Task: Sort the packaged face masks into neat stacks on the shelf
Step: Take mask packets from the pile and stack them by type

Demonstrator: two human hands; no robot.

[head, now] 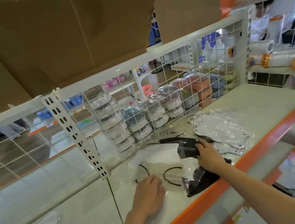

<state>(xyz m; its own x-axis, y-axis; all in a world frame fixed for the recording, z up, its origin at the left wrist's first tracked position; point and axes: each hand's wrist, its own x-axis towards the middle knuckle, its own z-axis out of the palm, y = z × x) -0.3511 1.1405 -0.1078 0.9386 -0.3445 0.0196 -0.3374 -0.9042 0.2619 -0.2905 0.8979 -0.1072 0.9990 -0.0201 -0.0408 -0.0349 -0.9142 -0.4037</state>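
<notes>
On the white shelf (253, 102), the right hand (208, 155) pinches a black packaged mask (186, 149) to pull it from the loose pile, while the left hand (149, 191) presses flat, fingers straight, on a white packaged mask (154, 157) — probably to steady it.

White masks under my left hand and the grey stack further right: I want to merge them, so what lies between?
In the head view, the right hand on a black packaged mask lies between the white masks and the grey stack.
</notes>
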